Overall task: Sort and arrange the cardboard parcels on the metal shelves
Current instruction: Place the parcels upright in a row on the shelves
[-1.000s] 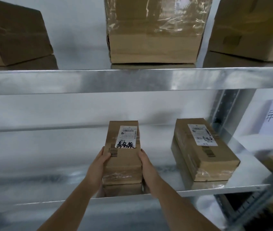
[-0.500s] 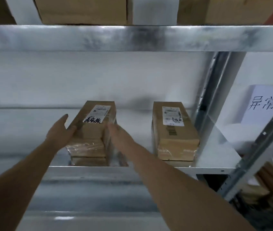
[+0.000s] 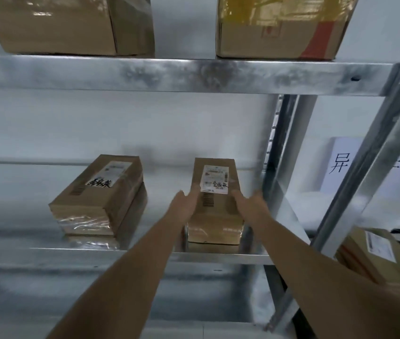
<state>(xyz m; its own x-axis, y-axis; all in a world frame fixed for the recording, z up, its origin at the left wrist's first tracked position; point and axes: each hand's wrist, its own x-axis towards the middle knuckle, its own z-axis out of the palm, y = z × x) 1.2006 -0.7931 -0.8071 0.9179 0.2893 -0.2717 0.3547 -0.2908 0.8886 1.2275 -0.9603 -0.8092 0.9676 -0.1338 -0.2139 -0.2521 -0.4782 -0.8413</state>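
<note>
Risk: right parcel (image 3: 214,204) sits at front of middle shelf (image 3: 145,255), close beside upright post (image 3: 289,152); uneven push could skew or jam it.
Left hand (image 3: 185,204) and right hand (image 3: 249,204) flank it, fingers straight; blurred, contact unclear.
Count: two large boxes above, three small parcels, two hands.

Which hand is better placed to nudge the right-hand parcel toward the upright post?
Left. The left hand lies along the right-hand parcel's far side from the upright post; the right hand sits between them.
</note>
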